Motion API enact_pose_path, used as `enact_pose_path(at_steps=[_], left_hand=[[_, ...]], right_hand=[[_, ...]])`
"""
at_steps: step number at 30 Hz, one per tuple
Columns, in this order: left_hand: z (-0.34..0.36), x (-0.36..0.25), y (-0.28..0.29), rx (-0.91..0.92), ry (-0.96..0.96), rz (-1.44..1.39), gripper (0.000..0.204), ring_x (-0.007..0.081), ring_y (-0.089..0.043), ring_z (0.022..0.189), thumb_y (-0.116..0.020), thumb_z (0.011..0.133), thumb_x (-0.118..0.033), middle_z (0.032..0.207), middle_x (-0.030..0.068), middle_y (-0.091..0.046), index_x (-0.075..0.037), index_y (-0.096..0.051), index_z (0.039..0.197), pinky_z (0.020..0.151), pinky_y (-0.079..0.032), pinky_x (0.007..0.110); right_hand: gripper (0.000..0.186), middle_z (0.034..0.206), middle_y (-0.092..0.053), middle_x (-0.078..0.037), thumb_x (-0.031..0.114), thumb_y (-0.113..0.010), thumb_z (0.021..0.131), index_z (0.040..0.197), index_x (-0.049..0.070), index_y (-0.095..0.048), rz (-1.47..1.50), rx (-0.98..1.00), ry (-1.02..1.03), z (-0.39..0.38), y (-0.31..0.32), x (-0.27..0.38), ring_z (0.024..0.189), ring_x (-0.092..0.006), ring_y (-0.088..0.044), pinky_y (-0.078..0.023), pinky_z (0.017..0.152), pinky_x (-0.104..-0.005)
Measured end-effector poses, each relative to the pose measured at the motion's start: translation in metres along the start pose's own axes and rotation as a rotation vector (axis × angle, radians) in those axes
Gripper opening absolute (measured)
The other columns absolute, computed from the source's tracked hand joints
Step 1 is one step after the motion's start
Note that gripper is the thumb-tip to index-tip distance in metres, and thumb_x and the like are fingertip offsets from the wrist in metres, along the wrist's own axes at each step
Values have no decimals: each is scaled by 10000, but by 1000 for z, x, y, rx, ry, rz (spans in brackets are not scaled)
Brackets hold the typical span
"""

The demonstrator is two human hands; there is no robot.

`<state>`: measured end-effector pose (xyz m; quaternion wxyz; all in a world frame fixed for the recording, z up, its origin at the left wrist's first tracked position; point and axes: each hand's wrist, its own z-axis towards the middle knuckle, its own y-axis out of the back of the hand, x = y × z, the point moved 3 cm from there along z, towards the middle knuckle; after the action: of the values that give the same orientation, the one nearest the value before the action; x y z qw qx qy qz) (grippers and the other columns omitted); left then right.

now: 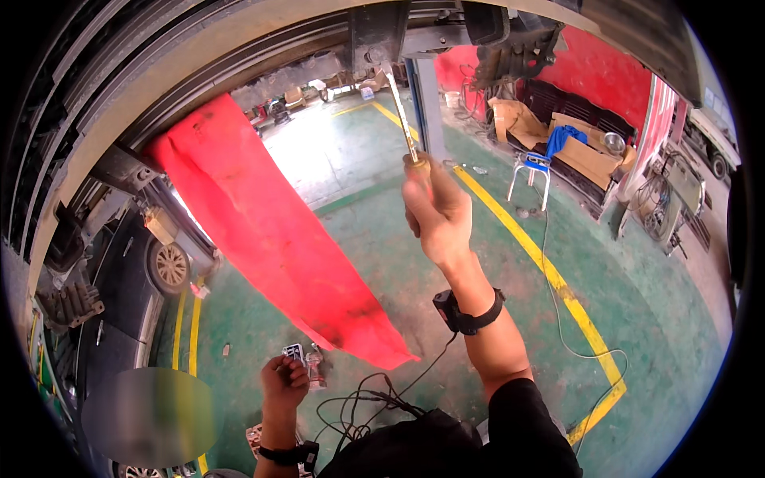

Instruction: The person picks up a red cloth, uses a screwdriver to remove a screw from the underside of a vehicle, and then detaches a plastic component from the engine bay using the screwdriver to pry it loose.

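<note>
Raised up in front of me, my right hand (440,215) is closed round the handle of a screwdriver (404,119). Its shaft points upward, and the tip is close to a bracket under the raised vehicle frame (271,80); whether it touches I cannot tell. Low on the left, my left hand (284,385) has its fingers curled in, and what they may hold is hidden. A long red sheet (271,231) hangs from the frame on the left and slants down between my two hands. Each wrist wears a black strapped device (466,312).
Black cables (358,406) lie looped by my body. Small parts (316,373) sit on the green floor beyond my left hand. A dark car (119,279) stands left. To the right are a blue-topped stool (532,163), a bench with cardboard (586,163) and a thin cable (550,295).
</note>
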<state>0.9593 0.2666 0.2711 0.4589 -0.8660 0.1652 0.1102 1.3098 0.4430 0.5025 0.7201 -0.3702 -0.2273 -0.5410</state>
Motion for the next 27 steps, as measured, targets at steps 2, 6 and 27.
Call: enact_pose_path(at_steps=[2, 6, 27], left_hand=[[5, 5, -8, 23, 38, 9, 198, 129, -437, 538, -549, 898, -188, 686, 18, -529, -113, -552, 715, 421, -327, 246], [10, 6, -18, 61, 82, -11, 197, 124, -427, 532, -550, 898, -192, 686, 16, -520, -114, -542, 717, 418, -322, 246], [2, 10, 55, -58, -181, -189, 166, 132, -431, 528, -557, 882, -195, 679, 11, -519, -132, -548, 729, 422, -314, 257]], right_hand=[[355, 710, -522, 52, 155, -681, 993, 1315, 22, -613, 12, -26, 12, 1, -1, -3, 529, -36, -439, -348, 468, -213], [354, 704, -511, 58, 156, -679, 994, 1317, 29, -612, 139, -8, -37, 0, -4, -7, 524, -32, -433, -341, 463, -214], [435, 689, -510, 49, 222, -686, 997, 1365, 18, -576, 75, 82, 27, 11, 6, -14, 524, -31, -423, -338, 470, -217]])
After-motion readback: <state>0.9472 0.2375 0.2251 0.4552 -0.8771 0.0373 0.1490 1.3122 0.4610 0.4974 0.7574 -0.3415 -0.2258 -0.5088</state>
